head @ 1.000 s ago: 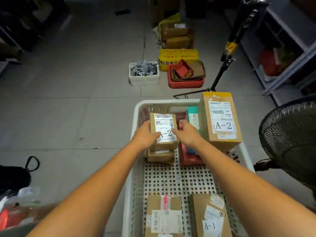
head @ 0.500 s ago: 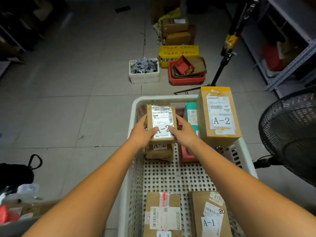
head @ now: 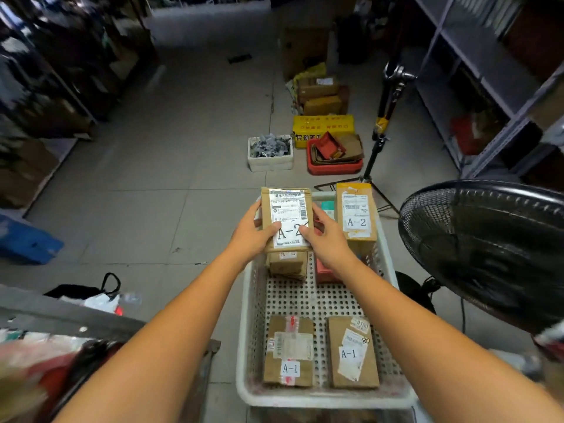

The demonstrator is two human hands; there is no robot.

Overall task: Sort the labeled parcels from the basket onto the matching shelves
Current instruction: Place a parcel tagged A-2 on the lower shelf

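Parcel (head: 287,218) marked A-2 is now up off the stack, clear of the box (head: 287,264) beneath, over the basket's (head: 320,399) far end. Left hand (head: 250,239) and right hand (head: 326,242) grip its sides. Pick looks done; carry to the A-2 shelf comes next.

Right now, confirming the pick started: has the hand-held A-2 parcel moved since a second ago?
Yes. The A-2 parcel, in the left hand and right hand, rose off the box beneath; its top crosses the far rim of the basket.
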